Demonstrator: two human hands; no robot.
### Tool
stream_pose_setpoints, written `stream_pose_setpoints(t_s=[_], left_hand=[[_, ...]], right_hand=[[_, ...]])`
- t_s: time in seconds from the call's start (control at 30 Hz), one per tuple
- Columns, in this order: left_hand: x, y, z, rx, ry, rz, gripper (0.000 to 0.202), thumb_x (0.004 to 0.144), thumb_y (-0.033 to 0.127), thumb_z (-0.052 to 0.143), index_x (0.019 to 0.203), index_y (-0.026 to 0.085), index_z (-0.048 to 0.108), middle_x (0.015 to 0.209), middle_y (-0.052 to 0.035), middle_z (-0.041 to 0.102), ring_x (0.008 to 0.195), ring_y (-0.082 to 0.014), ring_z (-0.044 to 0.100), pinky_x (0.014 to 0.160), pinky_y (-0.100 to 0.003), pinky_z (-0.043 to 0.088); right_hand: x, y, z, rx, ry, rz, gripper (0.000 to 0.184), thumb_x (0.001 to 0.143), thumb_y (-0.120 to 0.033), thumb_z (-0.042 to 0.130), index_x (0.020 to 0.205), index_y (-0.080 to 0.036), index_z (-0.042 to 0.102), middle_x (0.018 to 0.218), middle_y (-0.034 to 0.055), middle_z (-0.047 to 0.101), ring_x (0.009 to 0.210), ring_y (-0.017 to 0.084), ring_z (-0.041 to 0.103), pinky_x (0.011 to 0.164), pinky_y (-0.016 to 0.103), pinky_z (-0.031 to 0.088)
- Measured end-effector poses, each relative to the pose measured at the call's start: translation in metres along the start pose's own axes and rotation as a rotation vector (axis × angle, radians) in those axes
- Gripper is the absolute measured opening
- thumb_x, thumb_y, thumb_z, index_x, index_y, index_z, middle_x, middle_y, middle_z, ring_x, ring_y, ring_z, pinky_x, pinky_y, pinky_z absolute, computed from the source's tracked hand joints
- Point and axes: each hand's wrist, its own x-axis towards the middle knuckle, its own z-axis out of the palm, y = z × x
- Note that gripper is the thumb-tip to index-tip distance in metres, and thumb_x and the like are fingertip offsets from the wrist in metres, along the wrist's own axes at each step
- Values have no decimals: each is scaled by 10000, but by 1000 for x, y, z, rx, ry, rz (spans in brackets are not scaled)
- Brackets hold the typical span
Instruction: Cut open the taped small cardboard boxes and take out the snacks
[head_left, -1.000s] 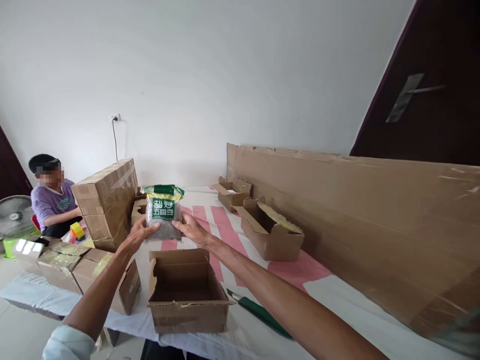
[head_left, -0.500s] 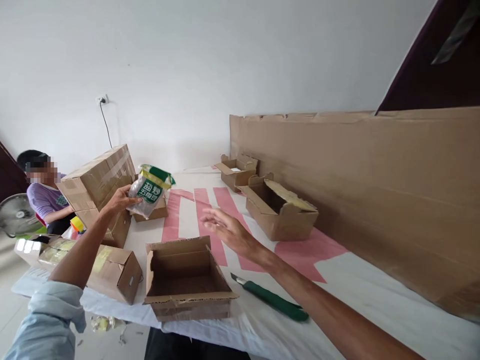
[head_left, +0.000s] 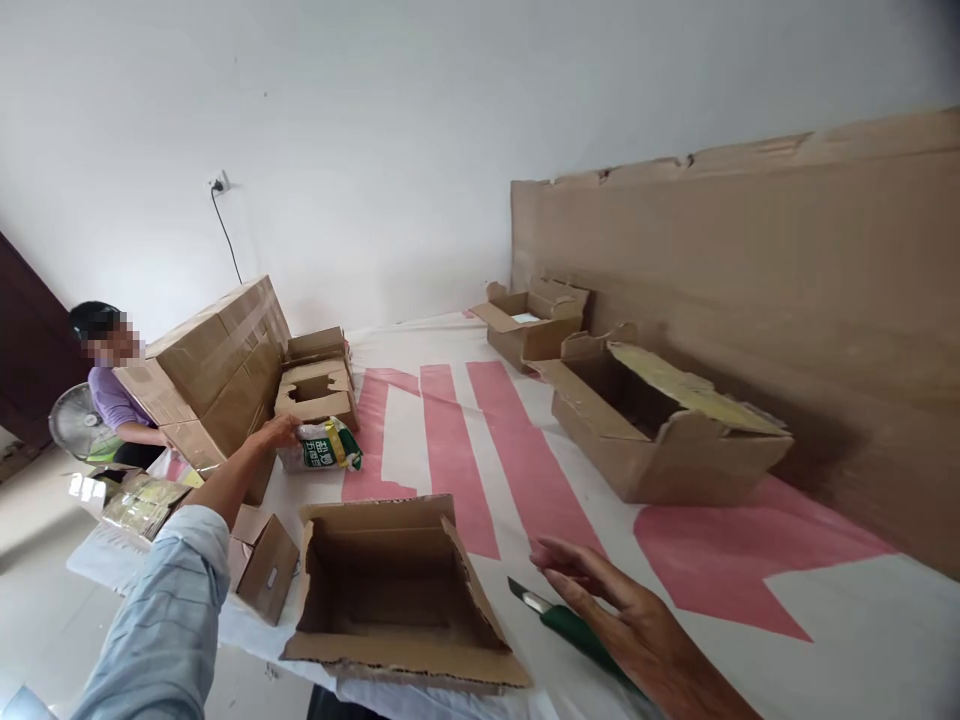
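My left hand (head_left: 277,434) reaches out over the far left part of the table. Its fingers are closed on one end of a green, yellow and clear snack bag (head_left: 321,448), low by the tabletop. My right hand (head_left: 619,605) is open and holds nothing, its fingers stretched out over a green-handled utility knife (head_left: 574,633). The hand covers part of the handle; the blade points away to the left. Between my arms stands an open cardboard box (head_left: 409,672), with nothing visible inside.
Small cardboard boxes (head_left: 319,395) and a stack of taped cartons (head_left: 225,350) stand at the left, beside a seated person (head_left: 120,390). Two open boxes (head_left: 667,465) (head_left: 517,345) sit at the right, before a tall cardboard panel (head_left: 735,260).
My left hand has lowered the snack bag toward the table beside the small boxes. My right hand has drawn back over the knife. The view has shifted left.
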Motion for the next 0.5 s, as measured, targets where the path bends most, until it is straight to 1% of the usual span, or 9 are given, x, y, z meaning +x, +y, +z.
stream_pose_setpoints(t_s=[0.1, 0.23, 0.3, 0.37, 0.5], left_hand=[[9, 2, 6, 140, 18, -88, 384, 1008, 379, 678, 1326, 169, 637, 1331, -107, 656, 1137, -268, 679, 952, -475, 601], [15, 13, 14, 287, 160, -176, 387, 1013, 371, 670, 1349, 185, 627, 1378, -118, 634, 1177, -270, 663, 984, -491, 587], [15, 20, 21, 331, 194, -189, 403, 1013, 371, 669, 1364, 181, 616, 1389, -123, 627, 1185, -275, 660, 990, -503, 584], [12, 26, 30, 350, 161, -180, 402, 1011, 372, 673, 1356, 174, 619, 1367, -120, 639, 1169, -273, 667, 978, -499, 589], [9, 31, 48, 331, 30, -133, 369, 1010, 374, 676, 1324, 182, 639, 1330, -110, 658, 1134, -256, 681, 952, -467, 600]], right_hand=[[2, 12, -1, -14, 5, 1, 593, 785, -730, 686, 1099, -236, 785, 1131, 117, 800, 1075, 324, 754, 821, 340, 658], [5, 21, 2, -47, 23, -23, 541, 771, -700, 705, 1054, -247, 789, 1062, 103, 817, 1003, 313, 776, 809, 339, 664], [6, 22, 4, -59, 33, -36, 523, 782, -683, 700, 1065, -253, 786, 1054, 97, 820, 993, 310, 781, 815, 342, 666], [6, 24, 4, -67, 20, -43, 510, 813, -662, 683, 1102, -254, 782, 1074, 96, 820, 1001, 309, 785, 826, 347, 667], [7, 34, 2, -98, -16, -58, 508, 829, -649, 672, 1126, -251, 781, 1084, 105, 826, 987, 324, 796, 855, 383, 668]])
